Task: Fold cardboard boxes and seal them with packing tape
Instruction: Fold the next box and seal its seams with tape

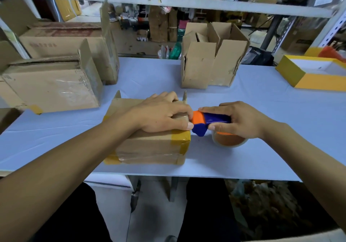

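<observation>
The fingers [219,127] of the right hand [237,120] are curled around the blue and orange tape dispenser [209,121], thumb underneath and the others over its top, with the roll of clear tape [229,141] hanging just below the palm and close above the desk [262,148]. The left hand [161,114] lies across the top of the cardboard box [149,144], its fingers spread and bent a little as they press the flaps down, the fingertips touching the orange nose of the dispenser at the box's right edge. The box sits near the front edge of the desk, right in front of the person; yellow tape already shows on its right corner and clear tape along its front face, so this box looks folded and partly sealed, with the top strip probably the step in hand. Whether that strip is starting or ending cannot be told. Farther back, 2 open boxes [211,58] stand with flaps up, seemingly waiting their turn, and larger cartons [54,84] sit at the left. A yellow box [310,73] rests at the right.
</observation>
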